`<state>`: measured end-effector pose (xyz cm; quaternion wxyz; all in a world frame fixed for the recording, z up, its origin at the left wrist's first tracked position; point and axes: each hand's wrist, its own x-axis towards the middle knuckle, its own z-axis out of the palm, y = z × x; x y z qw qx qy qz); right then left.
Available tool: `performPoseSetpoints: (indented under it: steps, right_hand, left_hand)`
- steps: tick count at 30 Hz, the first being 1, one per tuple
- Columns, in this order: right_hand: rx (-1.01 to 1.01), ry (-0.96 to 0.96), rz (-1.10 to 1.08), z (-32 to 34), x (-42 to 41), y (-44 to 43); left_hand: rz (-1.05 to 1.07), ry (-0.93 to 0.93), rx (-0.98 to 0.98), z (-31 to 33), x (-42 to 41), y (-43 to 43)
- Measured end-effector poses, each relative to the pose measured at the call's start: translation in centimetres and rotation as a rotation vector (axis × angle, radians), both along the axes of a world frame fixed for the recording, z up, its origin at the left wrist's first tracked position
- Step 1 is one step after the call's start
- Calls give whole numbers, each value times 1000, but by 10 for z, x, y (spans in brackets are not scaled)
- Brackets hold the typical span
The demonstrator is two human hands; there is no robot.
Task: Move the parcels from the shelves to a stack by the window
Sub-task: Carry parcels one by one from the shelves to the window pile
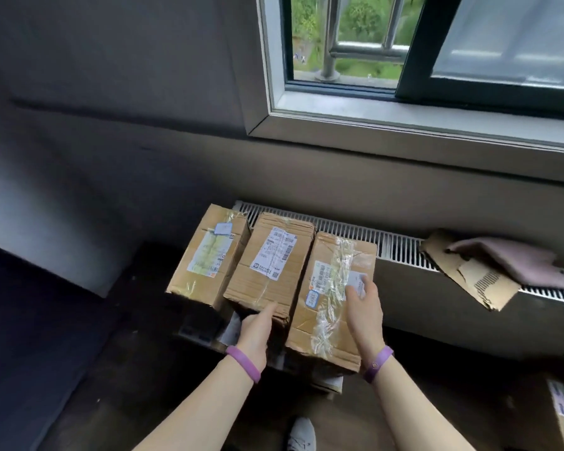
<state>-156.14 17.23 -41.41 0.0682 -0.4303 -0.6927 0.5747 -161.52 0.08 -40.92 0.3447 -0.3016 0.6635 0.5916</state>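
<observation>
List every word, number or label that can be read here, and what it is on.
Nothing can be quoted.
Left parcel: shipping label, print too blurred.
Middle parcel: label with barcodes, text too small.
Right parcel: label and blue-edged sticker, both unreadable.
Torn cardboard on the radiator: barcode only, no legible digits.
</observation>
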Motion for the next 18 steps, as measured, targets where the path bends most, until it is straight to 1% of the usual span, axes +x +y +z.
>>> performPoseSetpoints:
  steps: [5, 8, 13, 18]
  right_hand:
    - [-72, 170, 264, 54, -54, -39]
    - [-57, 220, 386, 83, -77, -73]
    - [-107, 304, 565, 126, -106, -139]
    - [-128, 379, 758, 170, -123, -230]
  left_hand:
    - [40, 219, 56, 52, -31, -43]
    - [99, 330, 84, 85, -47, -74]
    - [220, 497, 65, 131, -56, -140]
    - [374, 683, 25, 169, -43, -231]
